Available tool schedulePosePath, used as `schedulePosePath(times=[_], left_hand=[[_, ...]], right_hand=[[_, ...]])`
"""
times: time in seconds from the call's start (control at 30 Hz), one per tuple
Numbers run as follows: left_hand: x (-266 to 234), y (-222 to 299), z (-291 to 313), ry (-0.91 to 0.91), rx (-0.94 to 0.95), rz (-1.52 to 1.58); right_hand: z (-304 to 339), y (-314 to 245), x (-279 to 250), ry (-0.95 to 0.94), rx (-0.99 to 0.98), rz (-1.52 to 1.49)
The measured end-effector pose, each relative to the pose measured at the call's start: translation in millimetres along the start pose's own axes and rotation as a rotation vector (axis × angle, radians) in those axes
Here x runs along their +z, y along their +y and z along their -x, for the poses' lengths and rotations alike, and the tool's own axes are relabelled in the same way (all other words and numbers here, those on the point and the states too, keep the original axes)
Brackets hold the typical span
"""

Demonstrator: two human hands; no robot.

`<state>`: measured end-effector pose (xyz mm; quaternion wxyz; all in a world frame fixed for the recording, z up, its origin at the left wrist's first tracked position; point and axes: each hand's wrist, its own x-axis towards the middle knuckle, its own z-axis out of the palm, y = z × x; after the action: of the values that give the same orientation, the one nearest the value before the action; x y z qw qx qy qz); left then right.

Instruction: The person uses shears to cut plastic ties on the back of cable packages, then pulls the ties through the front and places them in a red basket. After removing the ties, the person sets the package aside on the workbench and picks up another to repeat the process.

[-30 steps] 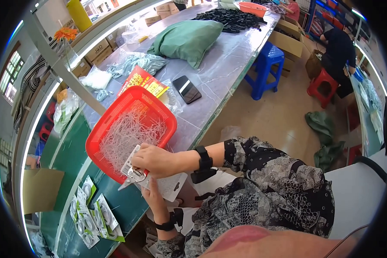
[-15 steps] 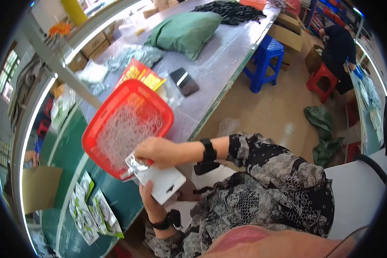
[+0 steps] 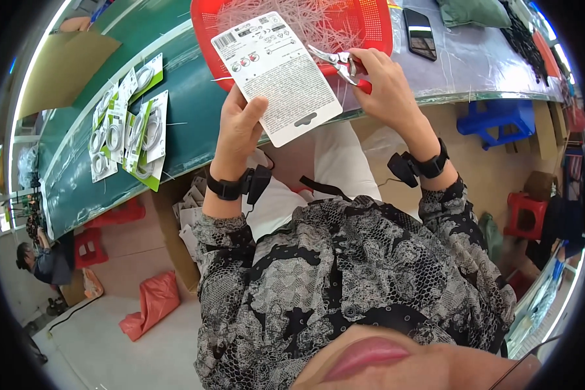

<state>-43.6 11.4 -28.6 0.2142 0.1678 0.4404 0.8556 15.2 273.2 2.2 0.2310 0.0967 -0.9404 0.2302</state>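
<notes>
My left hand (image 3: 239,127) holds a white printed card package (image 3: 276,73) by its lower left edge, back side up, over the table edge. My right hand (image 3: 382,81) grips small red-handled cutters (image 3: 340,62), their metal tips touching the card's right edge. Just behind both hands sits a red mesh basket (image 3: 369,26) holding a heap of thin clear plastic strands. Both wrists wear black bands.
Several green-and-white cable packages (image 3: 127,130) lie on the green table (image 3: 195,97) to the left. A black phone (image 3: 421,32) rests on clear plastic sheeting at right. A blue stool (image 3: 497,117) and red stool (image 3: 523,211) stand on the floor; another person (image 3: 39,260) sits at far left.
The view has swung down toward my lap. My left hand has raised the card package upright in front of me, and my right hand has brought the cutters against its edge.
</notes>
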Motion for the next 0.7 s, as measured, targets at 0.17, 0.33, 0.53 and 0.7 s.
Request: schedulePosePath(times=[0.17, 0.33, 0.53, 0.7], left_hand=[[3.0, -5.6, -0.5, -0.023, 0.025, -0.054], [7.0, -6.1, 0.7, 0.011, -0.024, -0.175], [11.9, -2.2, -3.4, -0.048, -0.089, -0.219], [15.2, -0.6, -8.1, -0.052, -0.071, -0.173]], right_hand=[[-12.0, -22.0, -15.9, 0.007, 0.001, 0.062], [-24.1, -12.8, -8.3, -0.009, -0.026, 0.229], [-37.3, -11.4, 2.6, 0.004, -0.051, 0.254], [-46.0, -15.3, 2.8, -0.156, 0.045, 0.340]])
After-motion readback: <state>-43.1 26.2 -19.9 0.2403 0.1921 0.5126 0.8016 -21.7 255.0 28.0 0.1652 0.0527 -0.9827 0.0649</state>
